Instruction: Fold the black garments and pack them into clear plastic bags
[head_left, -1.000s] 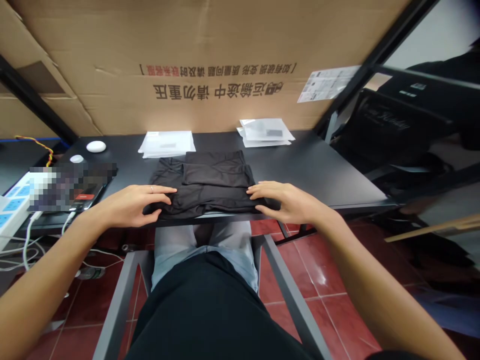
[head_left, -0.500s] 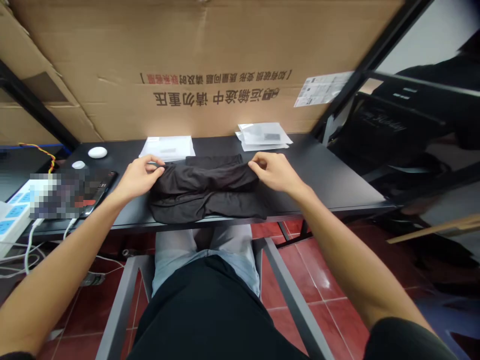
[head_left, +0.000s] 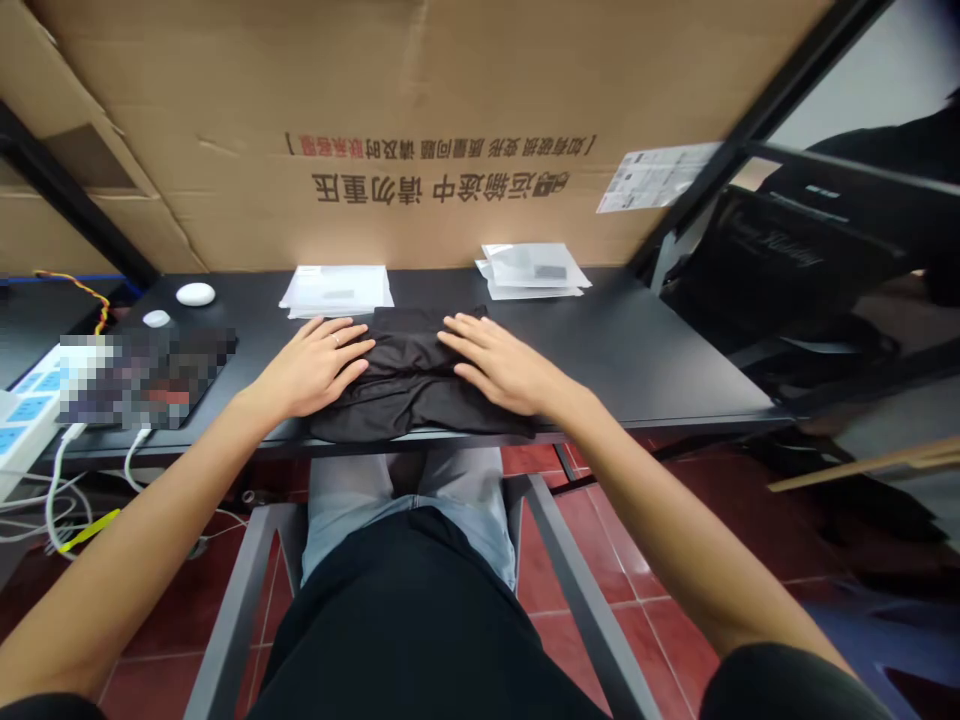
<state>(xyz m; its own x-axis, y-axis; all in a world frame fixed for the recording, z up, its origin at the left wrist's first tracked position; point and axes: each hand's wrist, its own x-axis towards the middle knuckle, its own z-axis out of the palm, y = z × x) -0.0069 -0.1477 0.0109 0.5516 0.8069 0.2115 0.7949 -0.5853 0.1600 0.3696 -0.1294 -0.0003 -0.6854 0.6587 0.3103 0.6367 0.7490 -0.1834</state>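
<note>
A folded black garment (head_left: 411,390) lies at the near edge of a black table (head_left: 637,350). My left hand (head_left: 313,366) rests flat on its left part, fingers stretched out, a ring on one finger. My right hand (head_left: 501,362) lies flat on its right part, fingers spread and pointing left. Neither hand grips the cloth; both press down on it.
Two stacks of clear plastic bags lie behind the garment, one at the left (head_left: 337,289), one at the right (head_left: 534,268). A white round object (head_left: 196,294), a smaller one (head_left: 157,318), a blurred device (head_left: 142,375) and a power strip (head_left: 22,412) sit at the left. A cardboard wall (head_left: 420,120) stands behind.
My hands pinched the garment's far edge, folded it toward the near side, then let go; now both lie flat on the smaller folded bundle.
</note>
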